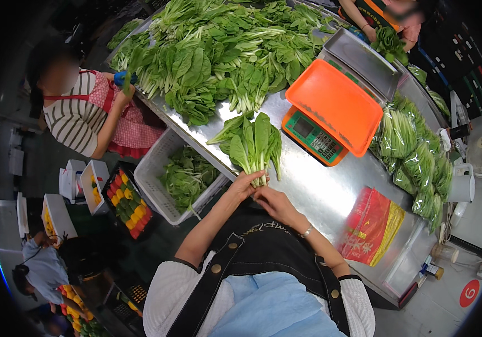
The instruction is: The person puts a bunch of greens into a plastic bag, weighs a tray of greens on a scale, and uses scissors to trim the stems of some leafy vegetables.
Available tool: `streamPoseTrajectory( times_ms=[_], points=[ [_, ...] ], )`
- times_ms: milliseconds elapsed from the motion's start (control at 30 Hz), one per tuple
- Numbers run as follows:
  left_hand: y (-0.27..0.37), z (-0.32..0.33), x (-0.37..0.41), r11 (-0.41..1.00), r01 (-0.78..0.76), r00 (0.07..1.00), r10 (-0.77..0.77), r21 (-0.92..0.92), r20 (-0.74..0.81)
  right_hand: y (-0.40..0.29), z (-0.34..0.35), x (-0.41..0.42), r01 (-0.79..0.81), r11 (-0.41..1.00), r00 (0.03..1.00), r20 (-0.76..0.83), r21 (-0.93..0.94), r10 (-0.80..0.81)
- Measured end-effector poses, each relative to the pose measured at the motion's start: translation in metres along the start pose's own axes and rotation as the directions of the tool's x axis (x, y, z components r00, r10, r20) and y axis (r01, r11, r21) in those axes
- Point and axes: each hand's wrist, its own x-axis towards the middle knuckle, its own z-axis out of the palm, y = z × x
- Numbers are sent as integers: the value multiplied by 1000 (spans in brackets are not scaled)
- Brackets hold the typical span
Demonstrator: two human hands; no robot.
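Note:
My left hand (pixel 245 184) grips a small bunch of leafy greens (pixel 254 145) by its pale stems. The leaves fan away from me over the near edge of the metal table (pixel 304 181). Right at the cut stem ends is my right hand (pixel 277 205), its fingers partly curled; whether they pinch a stem is too small to tell. Beyond the bunch lies a big heap of loose leafy greens (pixel 224 54). An orange digital scale (pixel 314 137) with an orange weighing pan (pixel 336 105) stands to the right of the bunch.
A white plastic crate (pixel 150 181) with greens stands at lower left. Bagged greens (pixel 418 156) and a red rice bag (pixel 369 227) lie on the right. A second scale (pixel 361 59) stands behind. Co-workers (pixel 81 101) hold greens at the left and far right.

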Motion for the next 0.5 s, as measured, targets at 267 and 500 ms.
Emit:
streamPoseTrajectory(
  times_ms=[267,500],
  points=[
    [7,-1,-15,994,86,993,-81,-60,89,61,-22,24,-442,896,831,-393,-37,394],
    [21,6,-38,977,-66,984,31,202,173,75,-6,39,-320,884,825,-359,340,437]
  ],
)
